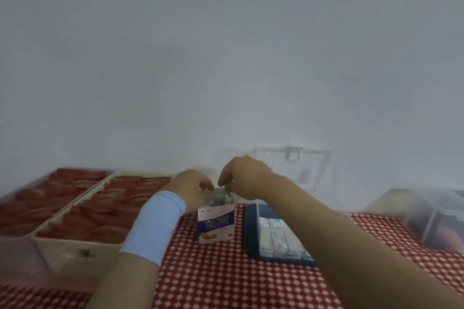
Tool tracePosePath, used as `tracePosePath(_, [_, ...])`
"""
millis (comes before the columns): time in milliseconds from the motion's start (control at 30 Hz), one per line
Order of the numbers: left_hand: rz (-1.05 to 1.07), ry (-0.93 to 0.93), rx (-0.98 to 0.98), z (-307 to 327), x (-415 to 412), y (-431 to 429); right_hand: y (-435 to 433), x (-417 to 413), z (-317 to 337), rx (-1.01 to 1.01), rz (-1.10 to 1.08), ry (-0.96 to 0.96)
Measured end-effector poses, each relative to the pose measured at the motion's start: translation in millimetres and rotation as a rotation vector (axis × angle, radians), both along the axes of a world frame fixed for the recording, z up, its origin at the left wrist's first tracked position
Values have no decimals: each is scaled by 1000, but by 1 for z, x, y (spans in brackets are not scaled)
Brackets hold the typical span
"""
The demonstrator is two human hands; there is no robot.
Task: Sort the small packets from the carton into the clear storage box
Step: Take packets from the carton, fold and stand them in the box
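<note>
A white and blue packet [216, 224] stands upright on the red checked tablecloth [226, 278], its top edge crumpled and silvery. My left hand [191, 186], with a light blue wristband, and my right hand [244, 176] both pinch that top edge from either side. The carton [75, 243] at the left holds rows of red packets [110, 211]. A clear storage box [288, 158] stands behind my right hand against the wall; its inside is blurred.
A dark blue tray [251, 231] with several white packets lies right of the held packet, partly under my right forearm. Another clear container [431, 218] sits at the right edge. A second carton section of red packets [50, 190] lies far left.
</note>
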State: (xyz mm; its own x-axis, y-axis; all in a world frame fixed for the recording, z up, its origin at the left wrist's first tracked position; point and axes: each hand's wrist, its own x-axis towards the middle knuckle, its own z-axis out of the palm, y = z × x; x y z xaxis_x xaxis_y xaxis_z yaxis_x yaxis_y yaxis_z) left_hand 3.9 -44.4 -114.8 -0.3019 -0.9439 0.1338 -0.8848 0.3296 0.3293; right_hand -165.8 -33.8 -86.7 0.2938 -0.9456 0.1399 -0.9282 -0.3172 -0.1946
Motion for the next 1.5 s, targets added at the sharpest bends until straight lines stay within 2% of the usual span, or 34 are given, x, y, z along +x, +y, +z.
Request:
tracePosePath(100, [-1,32,-56,-19,8,-4,-10,14,-7,15,-22,198])
tracePosePath(233, [-10,151,-90,-28,15,-7,-20,23,-14,-3,0,286])
tracePosePath(533, [22,291,-30,-33,27,-19,-33,37,-22,231,146,87])
tracePosePath(733, [22,339,7,-35,28,-24,-37,45,-30,111,139,105])
tracePosePath(867, [12,342,8,-32,33,-23,-38,37,-30,152,88,-73])
tracePosePath(933, [11,346,8,-31,33,-22,-37,38,-30,168,89,-36])
tracePosePath(1033, [23,322,2,-31,30,-21,-33,42,-32,147,113,118])
tracePosePath(1200, [32,301,-13,-30,29,-19,-37,48,-36,128,64,219])
tracePosePath(1367, [26,324,20,-30,31,-19,-37,50,-31,197,92,281])
tracePosePath(1500, [6,283,10,-26,31,-16,-38,52,-31,108,90,282])
